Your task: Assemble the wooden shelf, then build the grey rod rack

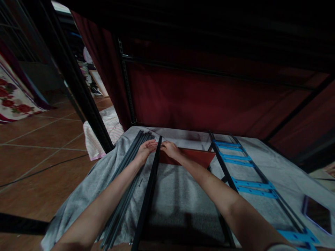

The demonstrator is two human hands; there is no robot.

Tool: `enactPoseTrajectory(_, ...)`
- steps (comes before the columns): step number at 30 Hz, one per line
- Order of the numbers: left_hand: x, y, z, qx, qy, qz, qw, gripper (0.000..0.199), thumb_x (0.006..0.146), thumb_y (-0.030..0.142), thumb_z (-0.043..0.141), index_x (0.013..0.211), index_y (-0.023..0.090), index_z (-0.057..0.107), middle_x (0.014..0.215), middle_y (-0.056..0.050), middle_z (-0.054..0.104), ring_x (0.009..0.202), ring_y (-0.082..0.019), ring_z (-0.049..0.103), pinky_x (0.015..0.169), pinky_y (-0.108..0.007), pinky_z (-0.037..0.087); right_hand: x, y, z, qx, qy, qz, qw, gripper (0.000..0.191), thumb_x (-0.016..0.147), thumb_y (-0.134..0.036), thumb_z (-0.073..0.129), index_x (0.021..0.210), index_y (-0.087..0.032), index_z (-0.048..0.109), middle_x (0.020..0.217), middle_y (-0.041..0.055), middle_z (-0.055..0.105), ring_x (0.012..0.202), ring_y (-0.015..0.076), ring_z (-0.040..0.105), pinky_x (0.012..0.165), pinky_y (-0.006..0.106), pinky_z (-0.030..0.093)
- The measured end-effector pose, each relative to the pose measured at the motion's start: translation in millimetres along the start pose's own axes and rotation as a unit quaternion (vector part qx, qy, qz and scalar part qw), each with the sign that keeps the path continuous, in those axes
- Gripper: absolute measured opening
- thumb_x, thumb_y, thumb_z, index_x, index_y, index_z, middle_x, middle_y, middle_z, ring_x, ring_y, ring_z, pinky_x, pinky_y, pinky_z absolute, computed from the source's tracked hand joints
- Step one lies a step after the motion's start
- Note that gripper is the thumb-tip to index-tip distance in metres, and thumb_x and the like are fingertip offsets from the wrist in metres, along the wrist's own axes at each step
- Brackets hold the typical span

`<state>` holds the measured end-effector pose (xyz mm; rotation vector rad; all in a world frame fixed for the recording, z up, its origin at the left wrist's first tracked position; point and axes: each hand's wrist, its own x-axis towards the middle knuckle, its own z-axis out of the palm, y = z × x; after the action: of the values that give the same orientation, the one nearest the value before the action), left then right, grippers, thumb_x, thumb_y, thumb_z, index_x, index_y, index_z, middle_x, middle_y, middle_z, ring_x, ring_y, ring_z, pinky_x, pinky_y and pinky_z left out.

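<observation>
A black metal frame lies on a grey cloth, with a long black bar (150, 190) on its left side and a red-brown panel (197, 157) across its far end. Just left of the bar's far end is my left hand (147, 149), its fingers stretched toward the bar and apart. My right hand (169, 149) is on the other side of the bar, fingers bent together at the bar and panel corner; anything between them is too small to make out. Several grey tubes (120, 205) lie in a bundle beneath and beside my left forearm.
Black rails with blue crosspieces (255, 186) lie to the right of the frame. A phone (317, 213) rests at the far right on the grey cloth (180, 195). A black upright post (78, 80) stands at the left, and a dark red curtain (209, 101) hangs behind.
</observation>
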<state>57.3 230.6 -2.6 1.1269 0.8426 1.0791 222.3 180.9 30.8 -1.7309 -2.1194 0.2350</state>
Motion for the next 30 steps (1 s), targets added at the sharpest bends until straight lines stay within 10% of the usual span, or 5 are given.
enactPoseTrajectory(6, -1, -2, 0.8, 0.018, 0.01, -0.016, 1.0, 0.039, 0.052, 0.042, 0.085, 0.068, 0.013, 0.065, 0.059, -0.002, 0.063, 0.052, -0.01, 0.054, 0.053, -0.022, 0.042, 1, 1, 0, 0.002, -0.004, 0.001, 1.0, 0.022, 0.094, -0.025, 0.055, 0.11, -0.017, 0.067, 0.114, 0.0084, 0.068, 0.107, 0.0189, 0.061, 0.092, 0.027, 0.044)
enactPoseTrajectory(30, -7, 3, 6.1, 0.023, 0.01, -0.063, 0.998, 0.046, 0.051, 0.047, 0.085, 0.079, 0.014, 0.067, 0.067, -0.002, 0.067, 0.058, -0.011, 0.059, 0.058, -0.023, 0.045, -18, 2, -19, -0.057, 0.001, -0.033, 0.998, 0.034, 0.094, -0.027, 0.054, 0.127, -0.019, 0.056, 0.124, 0.0091, 0.06, 0.111, 0.02, 0.057, 0.098, 0.034, 0.039)
